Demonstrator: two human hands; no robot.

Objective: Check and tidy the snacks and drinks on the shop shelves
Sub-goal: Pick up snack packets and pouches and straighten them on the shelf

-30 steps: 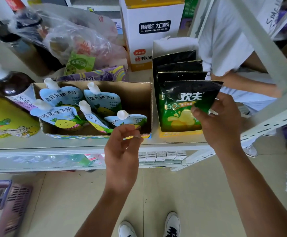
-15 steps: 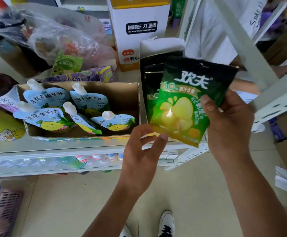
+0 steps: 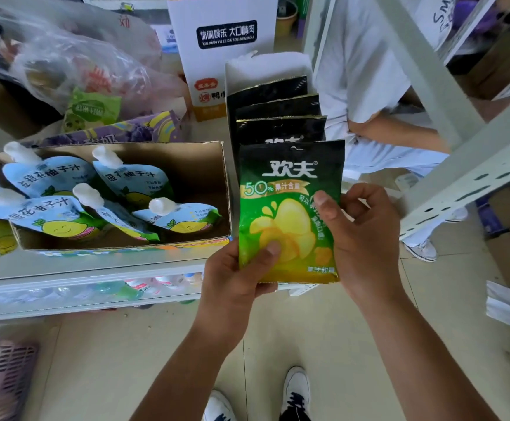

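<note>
You stand on a beige tiled floor facing a pale metal shelf. Its slotted upright slants across the right of your view. Behind that upright is another person in a white shirt.

At the back of the shelf stands a tall white carton with a black label reading "休闲娱乐 大口嚼肉". To its left lie clear plastic bags of mixed goods, too crumpled to read.

In front of them sits an open cardboard tray of pale blue spouted pouches printed "金银花柚子汁". Some of them lean and one lies nearly flat.

Just right of the tray a white display box holds a row of upright black-topped packets.

The green packet you hold is in front of that row, at the shelf's front edge. It hides most of the packets behind it. It reads "欢夫" in white, with "50% 果汁含量" on a gold band above a picture of yellow fruit slices.

Your left hand grips its lower left corner, thumb pressed on the front. Your right hand pinches the right edge, thumb on the front and fingers curled behind.

Bottles lie blurred on the shelf below. A purple basket sits at the lower left, and your white shoes are on the floor.
</note>
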